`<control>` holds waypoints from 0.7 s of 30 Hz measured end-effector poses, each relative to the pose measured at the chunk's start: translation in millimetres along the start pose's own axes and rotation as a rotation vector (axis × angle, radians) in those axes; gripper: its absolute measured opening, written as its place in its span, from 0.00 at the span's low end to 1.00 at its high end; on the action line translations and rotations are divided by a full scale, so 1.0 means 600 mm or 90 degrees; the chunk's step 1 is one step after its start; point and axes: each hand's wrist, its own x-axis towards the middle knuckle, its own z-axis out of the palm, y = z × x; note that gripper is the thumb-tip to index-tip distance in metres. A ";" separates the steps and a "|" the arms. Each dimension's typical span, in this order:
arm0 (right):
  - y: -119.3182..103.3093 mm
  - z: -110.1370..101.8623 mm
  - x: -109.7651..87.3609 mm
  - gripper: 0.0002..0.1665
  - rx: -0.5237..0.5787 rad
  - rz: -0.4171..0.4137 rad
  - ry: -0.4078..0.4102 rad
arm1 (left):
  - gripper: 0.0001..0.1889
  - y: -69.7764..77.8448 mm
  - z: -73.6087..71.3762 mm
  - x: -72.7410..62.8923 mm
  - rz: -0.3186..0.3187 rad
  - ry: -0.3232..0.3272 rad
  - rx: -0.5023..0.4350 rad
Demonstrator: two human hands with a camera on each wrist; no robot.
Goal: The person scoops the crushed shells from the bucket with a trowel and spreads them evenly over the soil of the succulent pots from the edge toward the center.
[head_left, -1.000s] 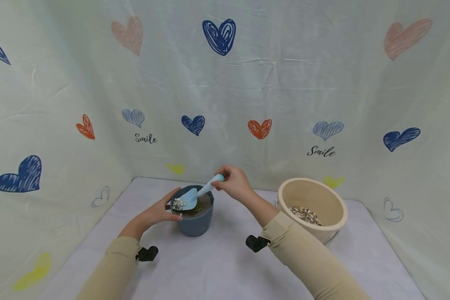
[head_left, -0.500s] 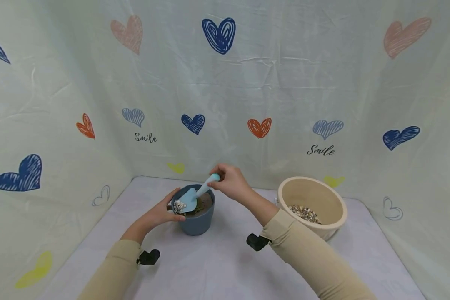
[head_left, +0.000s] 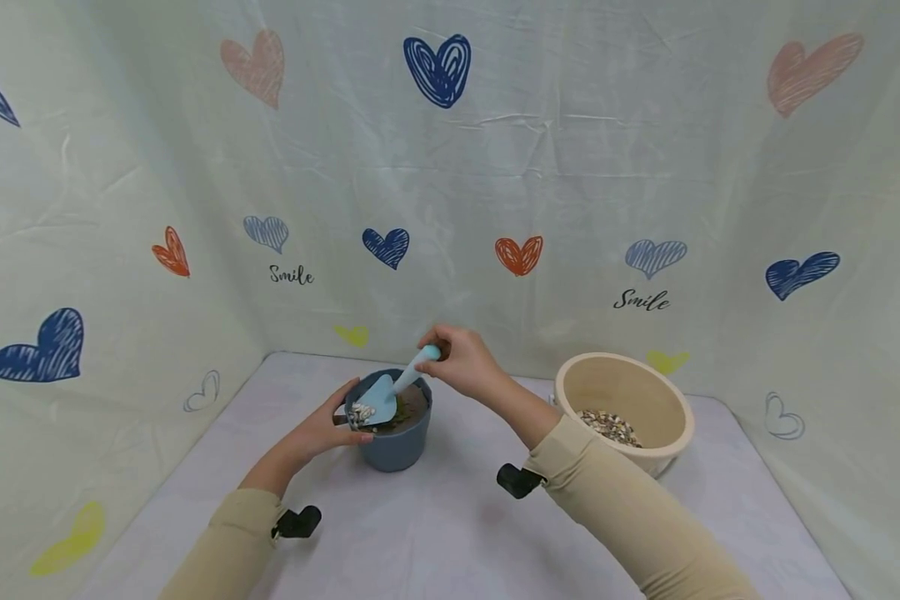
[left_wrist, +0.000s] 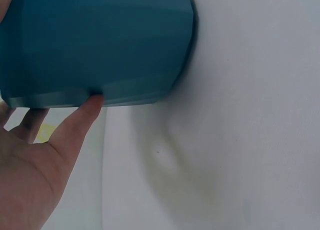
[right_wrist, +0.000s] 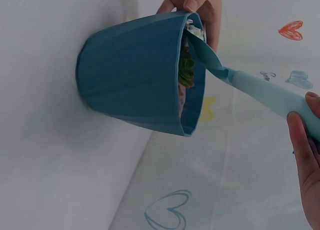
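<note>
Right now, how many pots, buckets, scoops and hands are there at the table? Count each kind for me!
Blue pot: 1
Beige bucket: 1
Light blue scoop: 1
Hands, the left hand and the right hand: 2
Total: 5

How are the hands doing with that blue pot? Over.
Left hand holds blue pot. Right hand grips light-blue scoop, head inside pot, pale stones at tip. Green plant close by, maybe in the way.
</note>
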 end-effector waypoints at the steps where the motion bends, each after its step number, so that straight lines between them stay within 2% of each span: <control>1: 0.000 0.000 0.000 0.14 -0.003 -0.002 0.000 | 0.59 0.000 0.001 -0.001 0.000 0.004 0.001; 12: -0.004 -0.004 -0.006 0.13 -0.020 -0.040 -0.003 | 0.58 0.000 0.016 -0.009 0.005 0.040 -0.029; 21: -0.009 -0.011 -0.015 0.12 -0.029 -0.071 -0.022 | 0.59 -0.005 0.025 -0.005 0.014 0.066 -0.002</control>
